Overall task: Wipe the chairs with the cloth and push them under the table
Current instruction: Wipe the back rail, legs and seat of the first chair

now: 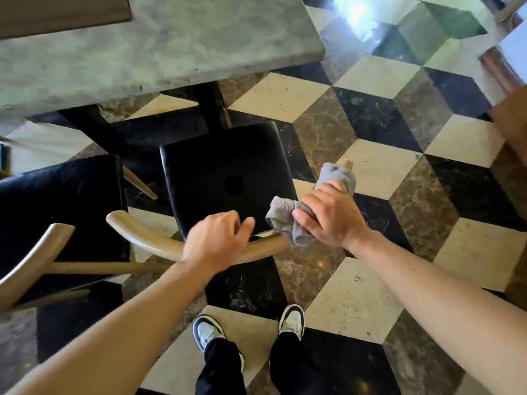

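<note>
At frame centre the curved pale wooden backrest [159, 246] of the black-cushioned chair [228, 172] is gripped by the left hand [216, 240], apparently for steadiness; the crumpled grey cloth [288, 220] is clutched by the right hand [330, 215] around its right arm, evidently for wiping; the grey stone-topped table [159, 49] lies upper left.

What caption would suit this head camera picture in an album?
Left hand steadies the chair by its wooden backrest while the right hand wipes it with a grey cloth.
</note>
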The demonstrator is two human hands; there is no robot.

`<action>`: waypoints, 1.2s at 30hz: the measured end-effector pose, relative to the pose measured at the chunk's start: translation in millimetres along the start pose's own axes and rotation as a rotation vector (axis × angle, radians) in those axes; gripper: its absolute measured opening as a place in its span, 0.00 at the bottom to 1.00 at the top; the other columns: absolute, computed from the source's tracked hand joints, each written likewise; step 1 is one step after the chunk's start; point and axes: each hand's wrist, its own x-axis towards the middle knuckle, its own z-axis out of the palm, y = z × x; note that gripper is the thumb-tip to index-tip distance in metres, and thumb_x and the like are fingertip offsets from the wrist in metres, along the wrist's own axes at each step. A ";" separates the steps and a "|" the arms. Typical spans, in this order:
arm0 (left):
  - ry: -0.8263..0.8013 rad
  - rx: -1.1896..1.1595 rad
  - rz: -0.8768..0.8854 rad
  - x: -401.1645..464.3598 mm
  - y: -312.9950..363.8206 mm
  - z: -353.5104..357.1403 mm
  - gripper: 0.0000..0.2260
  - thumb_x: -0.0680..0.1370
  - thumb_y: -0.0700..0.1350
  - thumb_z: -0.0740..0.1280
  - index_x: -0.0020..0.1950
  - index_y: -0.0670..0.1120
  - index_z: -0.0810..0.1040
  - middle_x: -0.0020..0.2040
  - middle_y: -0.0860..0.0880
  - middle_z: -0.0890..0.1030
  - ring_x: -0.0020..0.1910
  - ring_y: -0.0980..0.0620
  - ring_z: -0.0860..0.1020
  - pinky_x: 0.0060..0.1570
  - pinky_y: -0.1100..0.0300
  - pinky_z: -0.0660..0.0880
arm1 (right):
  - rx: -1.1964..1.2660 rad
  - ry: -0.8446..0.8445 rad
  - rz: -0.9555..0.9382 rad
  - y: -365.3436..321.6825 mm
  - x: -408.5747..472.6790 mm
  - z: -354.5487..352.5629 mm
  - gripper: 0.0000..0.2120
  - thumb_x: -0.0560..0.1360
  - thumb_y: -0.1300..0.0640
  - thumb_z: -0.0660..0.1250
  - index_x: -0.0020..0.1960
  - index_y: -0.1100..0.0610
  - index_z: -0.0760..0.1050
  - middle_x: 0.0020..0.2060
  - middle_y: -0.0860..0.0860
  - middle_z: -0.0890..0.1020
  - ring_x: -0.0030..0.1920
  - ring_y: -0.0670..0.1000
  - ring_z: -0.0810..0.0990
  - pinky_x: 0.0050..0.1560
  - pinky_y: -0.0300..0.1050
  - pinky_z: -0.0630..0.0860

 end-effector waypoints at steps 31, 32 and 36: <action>-0.009 0.130 -0.099 15.7 27.6 30.4 0.21 0.81 0.52 0.56 0.29 0.51 0.72 0.28 0.54 0.73 0.25 0.55 0.70 0.23 0.60 0.59 | 0.132 0.029 0.281 79.8 45.0 5.2 0.22 0.78 0.48 0.58 0.33 0.59 0.78 0.33 0.53 0.82 0.44 0.56 0.77 0.52 0.51 0.71; -0.010 0.122 -0.118 14.5 28.0 29.5 0.21 0.81 0.51 0.57 0.28 0.51 0.71 0.27 0.54 0.72 0.25 0.54 0.70 0.23 0.60 0.59 | 0.090 0.023 0.286 73.4 43.4 5.2 0.21 0.78 0.49 0.59 0.33 0.59 0.78 0.33 0.53 0.83 0.44 0.56 0.78 0.54 0.51 0.70; -0.015 0.080 -0.197 14.2 28.7 32.7 0.21 0.81 0.53 0.55 0.29 0.51 0.73 0.29 0.53 0.73 0.26 0.52 0.71 0.24 0.59 0.59 | 0.017 -0.078 0.115 41.2 24.7 -1.4 0.19 0.77 0.52 0.64 0.30 0.57 0.77 0.29 0.52 0.81 0.39 0.55 0.77 0.61 0.51 0.69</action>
